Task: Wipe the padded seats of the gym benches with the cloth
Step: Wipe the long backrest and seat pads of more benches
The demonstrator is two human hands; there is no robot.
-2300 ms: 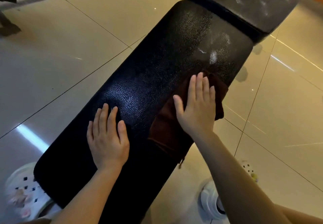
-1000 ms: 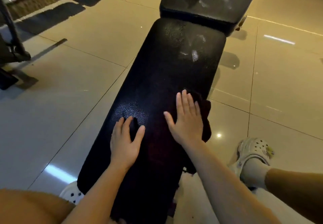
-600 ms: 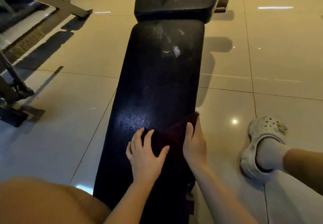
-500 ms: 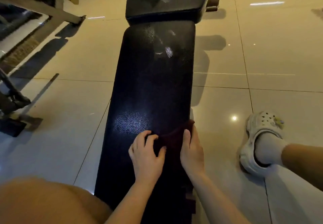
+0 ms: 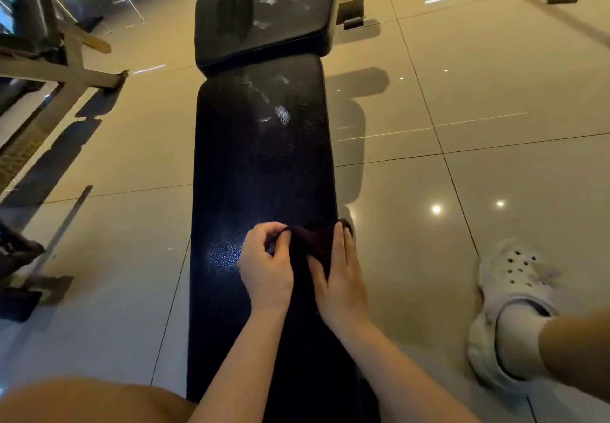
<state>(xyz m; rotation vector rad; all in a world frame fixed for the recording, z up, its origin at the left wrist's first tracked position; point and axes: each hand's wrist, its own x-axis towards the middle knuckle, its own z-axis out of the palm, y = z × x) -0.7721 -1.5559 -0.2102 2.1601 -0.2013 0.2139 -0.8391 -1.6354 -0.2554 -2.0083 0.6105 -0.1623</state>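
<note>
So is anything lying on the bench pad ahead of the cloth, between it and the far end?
Nothing visible. The long pad is bare from the cloth up to the raised pad; only pale smears show there.

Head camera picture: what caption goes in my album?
Two hands bunch a dark maroon cloth on a long black padded bench seat.

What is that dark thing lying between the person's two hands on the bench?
In the head view, a dark maroon cloth lies there on the long black seat pad. The left hand pinches its edge; the right hand rests flat on it.
</note>
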